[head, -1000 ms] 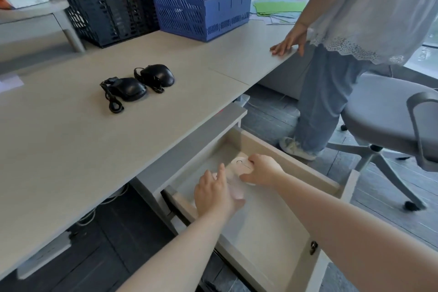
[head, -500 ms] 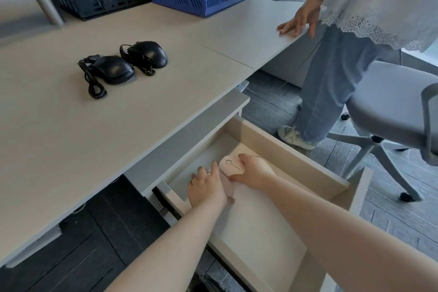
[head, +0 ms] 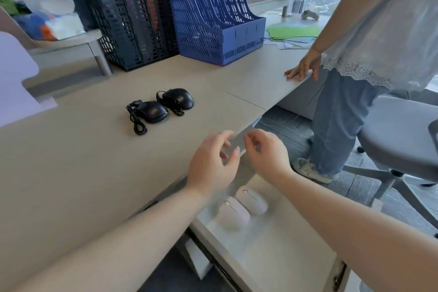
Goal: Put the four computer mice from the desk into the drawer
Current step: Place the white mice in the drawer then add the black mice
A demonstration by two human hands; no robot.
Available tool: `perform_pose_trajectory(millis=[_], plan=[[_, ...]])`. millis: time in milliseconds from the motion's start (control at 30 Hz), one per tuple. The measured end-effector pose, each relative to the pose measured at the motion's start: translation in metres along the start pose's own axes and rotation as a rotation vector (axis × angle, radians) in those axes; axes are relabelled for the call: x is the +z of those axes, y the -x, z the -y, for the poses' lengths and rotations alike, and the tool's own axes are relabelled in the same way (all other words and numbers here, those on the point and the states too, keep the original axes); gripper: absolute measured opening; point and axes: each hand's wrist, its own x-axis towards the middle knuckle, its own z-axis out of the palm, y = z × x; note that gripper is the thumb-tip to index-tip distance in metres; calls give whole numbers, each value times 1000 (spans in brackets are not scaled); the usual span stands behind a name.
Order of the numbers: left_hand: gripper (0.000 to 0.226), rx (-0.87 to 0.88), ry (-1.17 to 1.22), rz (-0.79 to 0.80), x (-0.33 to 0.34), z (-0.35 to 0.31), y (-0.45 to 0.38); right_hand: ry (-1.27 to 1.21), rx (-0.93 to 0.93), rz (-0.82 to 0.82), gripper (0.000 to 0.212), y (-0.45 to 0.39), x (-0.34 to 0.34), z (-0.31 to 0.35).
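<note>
Two black corded mice lie side by side on the desk [head: 71, 173]: the left black mouse [head: 154, 114] with its coiled cable in front, the right black mouse [head: 180, 98] behind it. Two pale pink mice rest in the open drawer [head: 272, 251]: one pink mouse [head: 233, 215] nearer me, the other pink mouse [head: 252, 200] beside it. My left hand [head: 213, 166] and my right hand [head: 266, 153] hover above the desk's front edge, over the drawer, fingers spread and holding nothing.
A blue file rack [head: 213, 19] and a black file rack [head: 137, 26] stand at the back of the desk. Another person [head: 379, 31] stands at the right with a hand [head: 302, 71] on the desk edge. A grey office chair [head: 400, 130] is at far right.
Both hands have let go of the pink mice in the drawer and risen to the desk edge. The camera view has tilted up.
</note>
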Motion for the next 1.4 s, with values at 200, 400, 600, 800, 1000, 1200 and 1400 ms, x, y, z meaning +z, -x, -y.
perform_pose_trajectory(millis=[200,400,600,800,1000,1200,1400], plan=[[68,-222,-300,-198,-66,62,-59,27,-126,95,35,-45,24,49],[91,-390,-429,-221,-87,117,-82,50,-121,260,53,-84,68,80],[100,-421,-455,-109,-85,136,-105,6,-126,287,65,-112,103,96],[75,-397,-497,-80,-80,142,-121,47,-170,305,75,-131,121,101],[58,-387,-535,-106,-80,143,-125,129,-190,317,63,-138,128,105],[58,-344,-562,-136,-81,139,-121,59,-156,267,50,-138,127,103],[59,-236,-477,-83,-80,124,-99,14,-116,201,48,-120,105,93]])
